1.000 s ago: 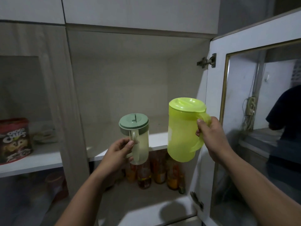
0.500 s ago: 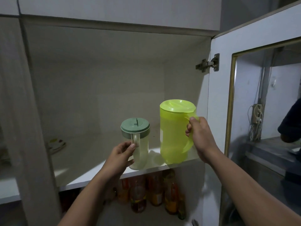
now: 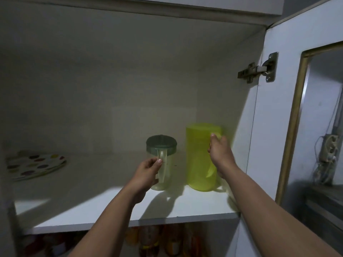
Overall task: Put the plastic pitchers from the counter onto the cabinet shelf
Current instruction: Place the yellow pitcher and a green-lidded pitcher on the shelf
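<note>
The cabinet (image 3: pixel 130 71) stood open, its pale inside walls dim, with the door (image 3: pixel 289 89) swung out to the right on a metal hinge (image 3: pixel 259 68). The door's glass pane (image 3: pixel 324 127) sat in a gold-coloured frame. The white shelf (image 3: pixel 111 206) ran across the lower part of the view, lit along its near edge and shadowed farther in.

On the far left of the shelf lay a plate (image 3: pixel 35 166) with coloured spots. Below the shelf, some bottles (image 3: pixel 157 242) showed, blurred.

The yellow pitcher (image 3: pixel 201 158) stood upright on the shelf at the right, near the cabinet's side wall, with its handle turned toward the near right. Just left of it, apart from it, stood the smaller clear pitcher (image 3: pixel 163 164), also upright on the shelf, with a dull green lid (image 3: pixel 161 145) and its handle facing the near side.

The right hand (image 3: pixel 220 153) was curled around the upper part of the yellow pitcher's handle, holding it. The left hand (image 3: pixel 148 173) gripped the clear pitcher's handle, thumb pressed on its near face and fingers wrapped behind. Both bare forearms reached in from the near edge.
</note>
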